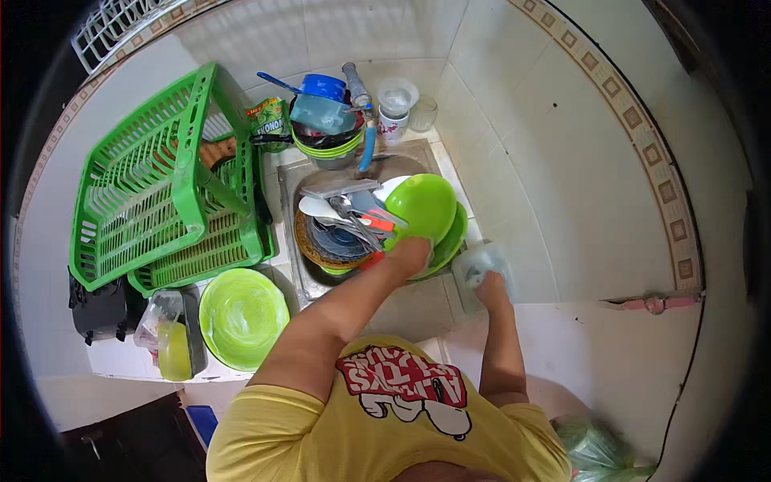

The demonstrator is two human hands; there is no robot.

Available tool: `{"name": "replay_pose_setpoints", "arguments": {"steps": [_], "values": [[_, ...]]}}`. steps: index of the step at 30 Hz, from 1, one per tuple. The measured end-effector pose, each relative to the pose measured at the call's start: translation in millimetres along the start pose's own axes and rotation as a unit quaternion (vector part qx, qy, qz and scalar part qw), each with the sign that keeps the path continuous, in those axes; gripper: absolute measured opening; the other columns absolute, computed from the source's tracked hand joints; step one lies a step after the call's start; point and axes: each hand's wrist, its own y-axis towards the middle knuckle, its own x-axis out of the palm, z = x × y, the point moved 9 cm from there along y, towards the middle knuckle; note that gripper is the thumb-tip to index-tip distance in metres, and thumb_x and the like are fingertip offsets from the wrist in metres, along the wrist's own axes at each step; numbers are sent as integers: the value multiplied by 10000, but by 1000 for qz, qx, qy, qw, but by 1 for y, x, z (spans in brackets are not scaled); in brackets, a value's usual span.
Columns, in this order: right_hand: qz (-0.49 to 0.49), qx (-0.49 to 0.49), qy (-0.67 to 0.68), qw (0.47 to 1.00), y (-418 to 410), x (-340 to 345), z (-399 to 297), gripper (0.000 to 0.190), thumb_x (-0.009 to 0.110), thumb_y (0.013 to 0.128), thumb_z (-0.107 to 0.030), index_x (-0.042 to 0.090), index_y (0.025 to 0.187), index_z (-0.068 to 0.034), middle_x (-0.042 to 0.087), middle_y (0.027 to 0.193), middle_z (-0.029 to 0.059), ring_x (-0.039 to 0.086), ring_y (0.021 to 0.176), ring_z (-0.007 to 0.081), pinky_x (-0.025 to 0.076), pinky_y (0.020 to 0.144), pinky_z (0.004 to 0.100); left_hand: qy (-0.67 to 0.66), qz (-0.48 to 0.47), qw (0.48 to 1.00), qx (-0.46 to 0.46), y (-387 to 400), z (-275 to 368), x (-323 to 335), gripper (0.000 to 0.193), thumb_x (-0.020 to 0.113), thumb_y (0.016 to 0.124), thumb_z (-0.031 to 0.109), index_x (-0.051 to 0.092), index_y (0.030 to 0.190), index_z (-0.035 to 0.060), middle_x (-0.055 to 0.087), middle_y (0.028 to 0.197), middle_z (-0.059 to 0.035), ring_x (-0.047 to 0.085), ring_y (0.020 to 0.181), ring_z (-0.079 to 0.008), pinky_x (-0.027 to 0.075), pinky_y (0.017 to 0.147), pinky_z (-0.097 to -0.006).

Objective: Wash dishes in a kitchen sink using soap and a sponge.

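My left hand (412, 255) grips the lower edge of a light green plastic bowl (423, 205), tilted up over the right part of the sink. Beneath it is another green basin (456, 238). My right hand (493, 289) reaches into a translucent plastic container (465, 260) beside the sink's right edge; its fingertips are blurred there, and I cannot tell what they hold. Left of the bowl, spoons and other cutlery (349, 211) lie over stacked dark plates (337, 240) and an amber glass dish (304, 241) in the metal sink (288, 187).
A green two-tier dish rack (199, 175) stands at left. In front of it are a soapy green basin (244, 319), a yellow cup (173, 350) and a black container (105, 307). Stacked bowls (328, 141), a faucet with blue hose (368, 141) and a cup (393, 126) occupy the back.
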Motion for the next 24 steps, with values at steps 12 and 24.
{"name": "replay_pose_setpoints", "arguments": {"steps": [12, 24], "values": [[21, -16, -21, 999, 2, -4, -4, 224, 607, 658, -111, 637, 790, 67, 629, 820, 270, 612, 809, 419, 499, 741, 449, -26, 96, 994, -44, -12, -9, -67, 322, 602, 754, 257, 531, 895, -25, 614, 733, -238, 618, 704, -401, 496, 635, -483], [87, -25, 30, 995, 9, 0, 33, 221, 605, 733, -135, 677, 942, -128, 653, 963, 145, 618, 906, 342, 490, 777, 417, -183, 327, 914, -153, -44, -48, -146, 223, 454, 881, 208, 455, 931, -9, 582, 723, -281, 569, 699, -471, 429, 657, -543]]}}
